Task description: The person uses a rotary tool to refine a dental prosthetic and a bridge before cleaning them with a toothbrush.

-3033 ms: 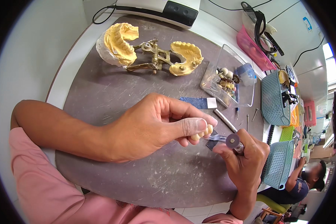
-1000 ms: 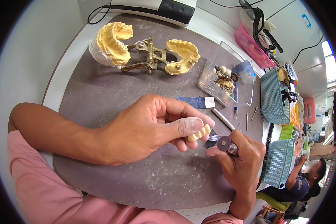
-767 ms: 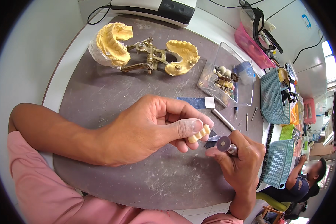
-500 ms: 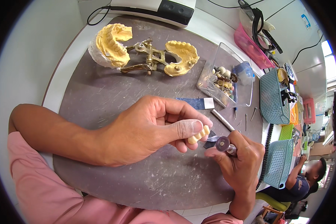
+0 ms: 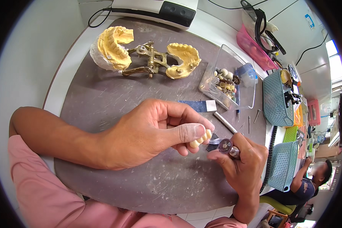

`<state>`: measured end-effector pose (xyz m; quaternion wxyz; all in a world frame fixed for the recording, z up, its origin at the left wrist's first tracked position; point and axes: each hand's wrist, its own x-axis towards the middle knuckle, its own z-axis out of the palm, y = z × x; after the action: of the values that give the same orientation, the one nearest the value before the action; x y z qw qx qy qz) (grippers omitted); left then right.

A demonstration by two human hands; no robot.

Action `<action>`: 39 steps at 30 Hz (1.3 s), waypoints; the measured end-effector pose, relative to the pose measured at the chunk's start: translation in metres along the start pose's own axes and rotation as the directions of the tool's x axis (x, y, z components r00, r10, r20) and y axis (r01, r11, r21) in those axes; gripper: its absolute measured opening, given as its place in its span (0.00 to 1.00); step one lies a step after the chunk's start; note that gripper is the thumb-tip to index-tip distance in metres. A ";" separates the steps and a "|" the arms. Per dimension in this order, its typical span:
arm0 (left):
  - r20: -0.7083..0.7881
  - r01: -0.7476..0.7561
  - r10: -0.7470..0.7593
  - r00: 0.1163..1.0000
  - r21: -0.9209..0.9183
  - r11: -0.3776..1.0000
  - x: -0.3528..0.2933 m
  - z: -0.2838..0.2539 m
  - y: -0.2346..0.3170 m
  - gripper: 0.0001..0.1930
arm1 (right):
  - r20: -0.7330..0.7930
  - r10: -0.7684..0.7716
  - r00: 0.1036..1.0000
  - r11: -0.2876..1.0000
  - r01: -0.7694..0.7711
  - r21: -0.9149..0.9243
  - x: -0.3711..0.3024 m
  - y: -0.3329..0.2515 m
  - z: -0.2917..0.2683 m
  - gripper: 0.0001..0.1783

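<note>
Between thumb and fingers, my left hand (image 5: pixel 159 131) pinches a cream-coloured dental bridge (image 5: pixel 200 140) made of several joined teeth. My right hand (image 5: pixel 246 163) is wrapped round a dental handpiece (image 5: pixel 235 152), which carries a dark round polishing disc (image 5: pixel 225 146). The disc is just right of the bridge, with a small gap between them. Behind the hands stands a brass articulator (image 5: pixel 152 57) spread wide, bearing a yellow plaster tooth cast (image 5: pixel 112 47) on its left and another yellow cast (image 5: pixel 183 60) on its right.
A clear plastic box (image 5: pixel 212 89) of small burs and polishing tips sits beyond my hands. A blue strip (image 5: pixel 192 106) and metal rod (image 5: pixel 225 122) lie nearby. Blue baskets (image 5: pixel 279 97) and a pink bin (image 5: pixel 252 49) line the right edge. Another person (image 5: pixel 306 186) sits far right.
The disc's face looks lighter and more speckled than before. Both hands keep their grips and have barely shifted; the whole view has drifted slightly.
</note>
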<state>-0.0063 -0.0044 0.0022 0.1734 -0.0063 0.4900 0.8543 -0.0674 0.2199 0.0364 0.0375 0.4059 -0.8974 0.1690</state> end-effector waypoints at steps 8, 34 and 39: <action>0.008 0.005 -0.005 1.000 0.005 1.000 -0.001 0.000 0.001 0.14 | -0.014 -0.003 1.000 1.000 0.003 -0.004 0.000 -0.001 0.000 0.28; 0.544 -0.531 0.536 0.645 0.824 -0.197 0.000 0.008 -0.020 0.12 | -0.499 0.297 0.814 0.886 -0.040 0.463 -0.025 0.042 -0.032 0.17; 0.658 -0.726 0.327 0.679 0.669 0.161 -0.022 0.048 -0.055 0.18 | -0.236 0.367 0.900 0.724 -0.116 0.680 -0.051 0.006 -0.052 0.27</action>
<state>0.0387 0.0548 -0.0148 -0.0824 0.4209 0.7949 0.4292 -0.0416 0.2774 0.0727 0.0324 0.2333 -0.8055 0.5437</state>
